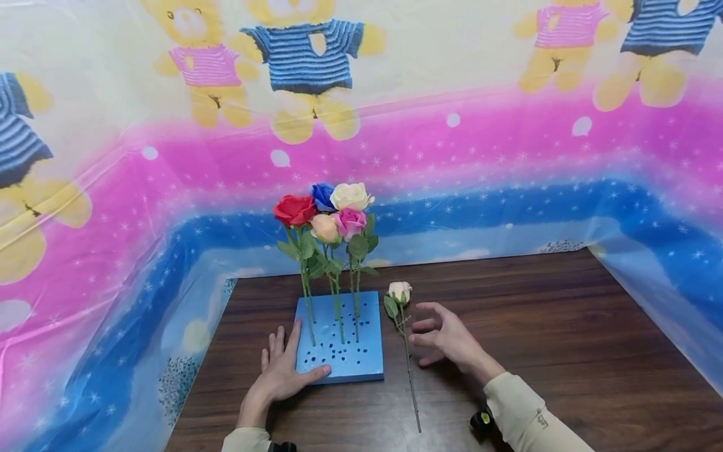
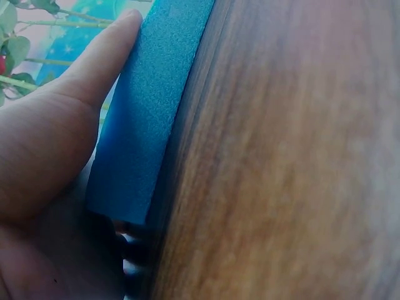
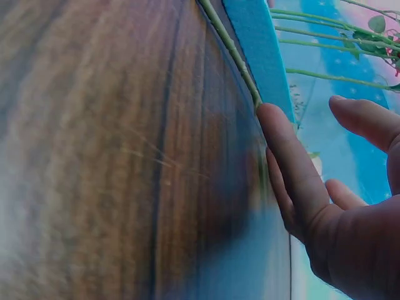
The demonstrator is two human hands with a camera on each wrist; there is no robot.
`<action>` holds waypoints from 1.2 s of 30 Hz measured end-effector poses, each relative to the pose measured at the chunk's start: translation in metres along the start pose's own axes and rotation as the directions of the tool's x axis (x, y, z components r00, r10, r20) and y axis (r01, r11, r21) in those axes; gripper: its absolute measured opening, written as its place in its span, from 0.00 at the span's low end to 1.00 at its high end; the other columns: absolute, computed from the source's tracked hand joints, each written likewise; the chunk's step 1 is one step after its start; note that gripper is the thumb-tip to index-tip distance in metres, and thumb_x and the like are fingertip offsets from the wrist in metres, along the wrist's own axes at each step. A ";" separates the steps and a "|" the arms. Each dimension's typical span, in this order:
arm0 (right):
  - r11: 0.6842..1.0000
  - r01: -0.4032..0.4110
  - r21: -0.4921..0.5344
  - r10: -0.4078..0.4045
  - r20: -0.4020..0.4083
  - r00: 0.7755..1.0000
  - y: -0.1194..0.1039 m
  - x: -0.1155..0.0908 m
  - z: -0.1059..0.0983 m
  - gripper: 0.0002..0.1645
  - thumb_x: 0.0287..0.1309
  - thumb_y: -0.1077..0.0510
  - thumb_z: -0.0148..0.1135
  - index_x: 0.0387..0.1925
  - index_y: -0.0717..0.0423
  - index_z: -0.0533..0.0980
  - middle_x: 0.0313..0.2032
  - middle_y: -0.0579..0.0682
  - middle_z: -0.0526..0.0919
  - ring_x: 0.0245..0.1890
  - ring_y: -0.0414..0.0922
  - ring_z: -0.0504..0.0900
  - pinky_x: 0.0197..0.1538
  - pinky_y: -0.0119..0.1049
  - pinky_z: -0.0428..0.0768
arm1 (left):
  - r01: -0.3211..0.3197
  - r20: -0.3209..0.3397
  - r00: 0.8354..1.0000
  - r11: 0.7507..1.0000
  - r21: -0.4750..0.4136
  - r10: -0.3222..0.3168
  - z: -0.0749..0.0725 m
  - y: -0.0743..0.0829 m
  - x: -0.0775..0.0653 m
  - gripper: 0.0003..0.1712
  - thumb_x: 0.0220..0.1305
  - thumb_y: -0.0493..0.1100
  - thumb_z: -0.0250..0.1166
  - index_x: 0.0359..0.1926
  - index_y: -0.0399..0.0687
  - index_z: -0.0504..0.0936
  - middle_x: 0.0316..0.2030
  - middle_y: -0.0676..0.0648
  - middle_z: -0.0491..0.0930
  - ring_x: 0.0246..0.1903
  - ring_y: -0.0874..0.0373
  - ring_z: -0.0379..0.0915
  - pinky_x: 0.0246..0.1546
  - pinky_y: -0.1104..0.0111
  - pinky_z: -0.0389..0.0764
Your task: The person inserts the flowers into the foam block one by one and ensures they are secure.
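A blue foam block (image 1: 339, 370) dotted with dark holes lies on the table. Stems of several artificial roses stand upright in it: a red rose (image 1: 294, 210), a blue rose (image 1: 323, 196), a cream rose (image 1: 351, 196), a peach rose (image 1: 325, 227) and a pink rose (image 1: 351, 221). My left hand (image 1: 280, 370) rests against the block's left side, thumb laid over its near edge and fingers spread. Right of the block, a pale pink rose (image 1: 400, 292) lies flat, its long stem (image 3: 232, 53) pointing towards me. Close beside that stem is my right hand (image 1: 449, 339), fingers apart and loosely bent.
The dark wooden table (image 1: 536, 326) extends to the right of both hands. Behind it and at the sides hangs a printed cloth (image 1: 429, 144) with teddy bears. A small black object (image 1: 481, 422) sits by the right cuff.
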State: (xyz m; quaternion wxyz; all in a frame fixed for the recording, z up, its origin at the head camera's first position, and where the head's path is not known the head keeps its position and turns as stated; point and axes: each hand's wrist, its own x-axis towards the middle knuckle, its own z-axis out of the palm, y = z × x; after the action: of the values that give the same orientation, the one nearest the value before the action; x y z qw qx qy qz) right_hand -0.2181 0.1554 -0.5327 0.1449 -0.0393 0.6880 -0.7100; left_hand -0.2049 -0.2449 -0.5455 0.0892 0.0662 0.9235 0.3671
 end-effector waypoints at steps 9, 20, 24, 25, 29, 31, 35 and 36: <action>0.999 -0.045 -0.028 0.045 0.013 0.999 0.003 -0.006 0.005 0.46 0.69 0.69 0.75 0.82 0.63 0.64 0.68 0.74 0.77 0.52 0.60 0.91 0.42 0.59 0.94 | 0.032 0.034 0.999 0.999 0.033 -0.033 -0.004 0.008 -0.002 0.79 0.62 0.76 0.77 0.93 0.55 0.35 0.87 0.23 0.27 0.85 0.23 0.13 0.79 0.26 0.22; 0.991 -0.085 -0.100 0.086 0.008 0.996 0.009 -0.009 0.012 0.48 0.59 0.69 0.82 0.78 0.67 0.69 0.64 0.69 0.76 0.56 0.57 0.84 0.40 0.55 0.94 | 0.044 0.045 0.998 0.998 0.054 -0.047 -0.005 0.012 -0.003 0.77 0.64 0.74 0.76 0.93 0.54 0.34 0.87 0.24 0.26 0.85 0.24 0.14 0.80 0.26 0.24; 0.987 -0.094 -0.132 0.095 0.000 0.995 0.011 -0.009 0.017 0.49 0.56 0.71 0.83 0.77 0.66 0.71 0.61 0.67 0.74 0.53 0.56 0.83 0.38 0.54 0.94 | 0.060 0.062 0.996 0.995 0.076 -0.064 -0.006 0.013 -0.003 0.77 0.65 0.74 0.76 0.93 0.55 0.33 0.87 0.25 0.25 0.85 0.25 0.13 0.80 0.26 0.24; 0.985 -0.095 -0.143 0.095 -0.002 0.995 0.010 -0.009 0.018 0.49 0.56 0.71 0.84 0.77 0.66 0.71 0.60 0.66 0.74 0.52 0.56 0.82 0.38 0.53 0.94 | 0.059 0.062 0.996 0.996 0.074 -0.064 -0.006 0.013 -0.003 0.77 0.65 0.73 0.76 0.93 0.54 0.33 0.87 0.24 0.25 0.85 0.24 0.12 0.79 0.26 0.24; 0.977 -0.092 -0.190 0.089 -0.024 0.996 0.009 -0.008 0.022 0.49 0.54 0.72 0.85 0.76 0.65 0.73 0.58 0.64 0.72 0.48 0.54 0.82 0.34 0.52 0.93 | 0.059 0.057 0.996 0.995 0.079 -0.064 -0.006 0.014 -0.004 0.77 0.66 0.72 0.76 0.93 0.52 0.34 0.87 0.23 0.26 0.85 0.23 0.14 0.80 0.25 0.25; 0.973 -0.095 -0.210 0.089 -0.038 0.995 0.009 -0.008 0.024 0.49 0.53 0.72 0.85 0.75 0.64 0.74 0.57 0.63 0.72 0.46 0.53 0.82 0.33 0.52 0.93 | 0.058 0.056 0.996 0.996 0.074 -0.062 -0.007 0.015 -0.004 0.77 0.65 0.72 0.77 0.93 0.52 0.34 0.87 0.23 0.26 0.85 0.23 0.14 0.80 0.26 0.25; 0.965 -0.103 -0.241 0.090 -0.062 0.994 0.009 -0.006 0.028 0.48 0.52 0.73 0.85 0.74 0.62 0.75 0.54 0.61 0.71 0.43 0.53 0.82 0.32 0.51 0.93 | 0.035 0.037 0.999 0.998 0.047 -0.037 -0.005 0.011 -0.004 0.78 0.63 0.75 0.76 0.93 0.53 0.35 0.87 0.23 0.26 0.85 0.23 0.14 0.79 0.25 0.23; 0.963 -0.104 -0.249 0.090 -0.068 0.994 0.010 -0.006 0.029 0.48 0.51 0.73 0.86 0.73 0.61 0.76 0.54 0.61 0.71 0.43 0.53 0.82 0.32 0.50 0.93 | 0.028 0.028 0.999 0.999 0.042 -0.030 -0.003 0.010 -0.004 0.79 0.62 0.76 0.76 0.93 0.53 0.35 0.87 0.23 0.27 0.85 0.23 0.14 0.79 0.25 0.23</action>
State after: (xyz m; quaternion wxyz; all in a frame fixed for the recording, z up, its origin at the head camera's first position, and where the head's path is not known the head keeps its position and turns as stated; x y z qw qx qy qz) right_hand -0.2040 0.1288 -0.5399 0.1540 -0.0036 0.7776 -0.6096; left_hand -0.2016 -0.2406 -0.5357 0.1065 0.0599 0.9304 0.3456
